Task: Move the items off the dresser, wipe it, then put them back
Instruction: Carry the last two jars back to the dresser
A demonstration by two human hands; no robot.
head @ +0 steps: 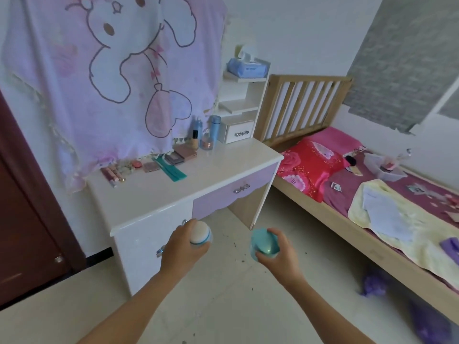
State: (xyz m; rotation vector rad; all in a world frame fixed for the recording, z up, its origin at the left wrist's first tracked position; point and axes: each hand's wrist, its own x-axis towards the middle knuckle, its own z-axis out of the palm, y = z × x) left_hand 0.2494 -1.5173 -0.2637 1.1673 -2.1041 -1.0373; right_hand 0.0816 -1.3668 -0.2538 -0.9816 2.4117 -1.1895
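The left hand (182, 243) wraps the lower half of the white jar (201, 234), hiding its base. The right hand (278, 249) covers the near side of the teal jar (263, 244), and both forearms are cut off by the bottom edge. Far beyond the left hand, the small cosmetics (129, 168) at the back of the dresser (159, 194) are too blurred to name, possibly lipsticks and compacts. To the right of the right hand, the bed (372, 247) runs out of frame.
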